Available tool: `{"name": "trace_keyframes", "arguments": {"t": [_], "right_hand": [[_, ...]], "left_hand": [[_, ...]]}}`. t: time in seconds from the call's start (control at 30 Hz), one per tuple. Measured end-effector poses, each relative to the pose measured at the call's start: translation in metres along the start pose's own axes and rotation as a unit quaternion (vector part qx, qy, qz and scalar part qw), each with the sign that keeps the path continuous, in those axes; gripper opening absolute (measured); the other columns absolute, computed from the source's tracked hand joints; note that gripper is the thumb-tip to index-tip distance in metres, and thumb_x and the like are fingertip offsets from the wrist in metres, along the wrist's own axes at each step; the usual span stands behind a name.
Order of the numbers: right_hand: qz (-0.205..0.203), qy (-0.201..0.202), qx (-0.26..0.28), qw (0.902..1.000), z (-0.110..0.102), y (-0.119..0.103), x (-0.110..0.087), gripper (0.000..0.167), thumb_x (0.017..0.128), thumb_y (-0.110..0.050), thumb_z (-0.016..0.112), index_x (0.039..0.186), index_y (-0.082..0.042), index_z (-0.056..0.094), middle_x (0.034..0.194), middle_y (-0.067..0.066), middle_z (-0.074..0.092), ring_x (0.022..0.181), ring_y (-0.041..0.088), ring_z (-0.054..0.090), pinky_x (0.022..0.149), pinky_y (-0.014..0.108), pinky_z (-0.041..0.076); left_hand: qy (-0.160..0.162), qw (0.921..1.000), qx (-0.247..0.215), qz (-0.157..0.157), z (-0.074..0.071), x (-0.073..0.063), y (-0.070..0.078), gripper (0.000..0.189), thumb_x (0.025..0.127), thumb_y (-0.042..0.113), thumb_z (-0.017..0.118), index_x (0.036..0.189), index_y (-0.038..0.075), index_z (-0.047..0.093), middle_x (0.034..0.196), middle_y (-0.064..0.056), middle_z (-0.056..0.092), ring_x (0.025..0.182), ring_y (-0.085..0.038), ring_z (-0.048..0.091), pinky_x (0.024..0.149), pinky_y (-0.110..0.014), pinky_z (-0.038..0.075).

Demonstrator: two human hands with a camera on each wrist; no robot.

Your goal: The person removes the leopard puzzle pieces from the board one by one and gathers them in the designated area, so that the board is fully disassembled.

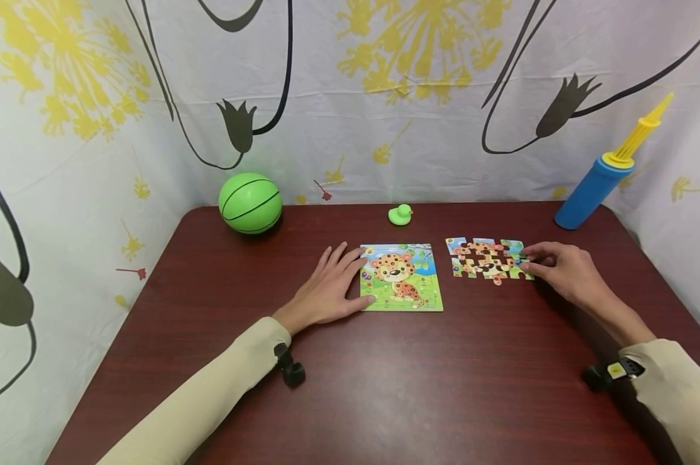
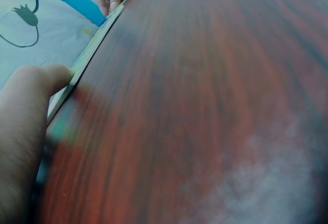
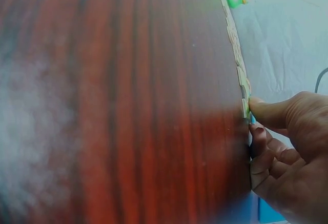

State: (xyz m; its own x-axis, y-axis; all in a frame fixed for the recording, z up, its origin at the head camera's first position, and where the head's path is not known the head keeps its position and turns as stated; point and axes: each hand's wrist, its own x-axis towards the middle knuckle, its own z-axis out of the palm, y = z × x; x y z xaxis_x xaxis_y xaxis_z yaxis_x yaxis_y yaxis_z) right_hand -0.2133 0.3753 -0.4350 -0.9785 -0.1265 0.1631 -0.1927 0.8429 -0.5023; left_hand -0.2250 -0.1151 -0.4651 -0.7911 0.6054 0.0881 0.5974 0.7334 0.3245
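Note:
A square picture board (image 1: 405,281) with a cartoon leopard lies flat in the middle of the table. My left hand (image 1: 332,287) rests at its left side, fingers spread over the upper left edge and thumb on the lower left part. To the right lie several jigsaw pieces (image 1: 480,266) of a similar leopard picture, loosely arranged with gaps. My right hand (image 1: 567,268) pinches a puzzle piece (image 1: 523,258) at the right end of that group, between thumb and index finger. In the right wrist view the thumb (image 3: 271,114) presses at the edge of the pieces.
A green ball (image 1: 250,203) with black lines sits at the table's back left. Behind the board stands a small green toy duck (image 1: 400,214). A blue and yellow hand pump (image 1: 594,187) leans at the back right corner against the patterned cloth (image 1: 350,129).

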Motion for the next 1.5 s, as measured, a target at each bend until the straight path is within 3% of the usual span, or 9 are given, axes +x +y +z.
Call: {"name": "trace_keyframes", "arguments": {"t": [0.83, 0.97, 1.13, 1.27, 1.37, 1.5], "right_hand": [[0.002, 0.002, -0.002, 1.0000, -0.002, -0.004, -0.002, 0.028, 0.103, -0.017, 0.081, 0.124, 0.002, 0.078, 0.089, 0.009, 0.076, 0.069, 0.007, 0.059, 0.059, 0.028, 0.043], [0.012, 0.004, 0.000, 0.9999, -0.005, -0.006, -0.004, 0.029, 0.107, -0.021, 0.077, 0.127, 0.000, 0.077, 0.094, 0.013, 0.078, 0.073, 0.010, 0.060, 0.061, 0.027, 0.043], [0.014, 0.023, 0.006, 0.9996, -0.012, -0.011, -0.005, 0.031, 0.109, -0.023, 0.073, 0.131, 0.000, 0.076, 0.109, 0.023, 0.079, 0.082, -0.002, 0.058, 0.066, 0.020, 0.043], [0.006, 0.036, 0.014, 0.9992, -0.014, -0.021, -0.005, 0.030, 0.109, -0.021, 0.073, 0.131, 0.000, 0.077, 0.117, 0.026, 0.078, 0.089, -0.001, 0.061, 0.069, 0.014, 0.043], [-0.007, 0.040, 0.021, 0.9990, -0.011, -0.030, -0.005, 0.028, 0.109, -0.019, 0.073, 0.131, -0.001, 0.077, 0.119, 0.026, 0.077, 0.089, 0.006, 0.066, 0.066, 0.016, 0.044], [-0.036, 0.033, 0.031, 0.9983, -0.004, -0.042, -0.005, 0.025, 0.110, -0.015, 0.071, 0.131, -0.001, 0.076, 0.122, 0.024, 0.076, 0.088, -0.004, 0.063, 0.064, 0.021, 0.046]], "left_hand": [[0.003, 1.0000, 0.008, 0.004, -0.001, 0.000, 0.000, 0.088, 0.103, 0.067, 0.061, 0.168, 0.011, 0.045, 0.178, -0.008, 0.032, 0.169, -0.039, 0.014, 0.136, -0.060, 0.007], [0.003, 0.9999, 0.009, 0.005, 0.000, 0.000, 0.001, 0.088, 0.103, 0.068, 0.061, 0.168, 0.011, 0.045, 0.179, -0.008, 0.031, 0.169, -0.039, 0.014, 0.135, -0.060, 0.006], [0.006, 0.9999, 0.009, 0.005, 0.002, 0.001, 0.000, 0.088, 0.103, 0.069, 0.061, 0.169, 0.013, 0.044, 0.179, -0.006, 0.030, 0.170, -0.038, 0.013, 0.136, -0.059, 0.005], [0.007, 0.9999, 0.007, 0.007, 0.004, 0.001, 0.000, 0.089, 0.102, 0.069, 0.061, 0.169, 0.012, 0.044, 0.179, -0.007, 0.030, 0.170, -0.039, 0.013, 0.136, -0.058, 0.005], [0.009, 0.9999, 0.006, 0.007, 0.004, 0.000, -0.001, 0.089, 0.102, 0.069, 0.061, 0.169, 0.012, 0.044, 0.179, -0.007, 0.031, 0.170, -0.039, 0.013, 0.136, -0.059, 0.005], [0.009, 0.9999, 0.006, 0.006, 0.003, 0.000, -0.002, 0.088, 0.102, 0.069, 0.060, 0.169, 0.012, 0.044, 0.179, -0.007, 0.031, 0.170, -0.039, 0.013, 0.136, -0.059, 0.005]]}}
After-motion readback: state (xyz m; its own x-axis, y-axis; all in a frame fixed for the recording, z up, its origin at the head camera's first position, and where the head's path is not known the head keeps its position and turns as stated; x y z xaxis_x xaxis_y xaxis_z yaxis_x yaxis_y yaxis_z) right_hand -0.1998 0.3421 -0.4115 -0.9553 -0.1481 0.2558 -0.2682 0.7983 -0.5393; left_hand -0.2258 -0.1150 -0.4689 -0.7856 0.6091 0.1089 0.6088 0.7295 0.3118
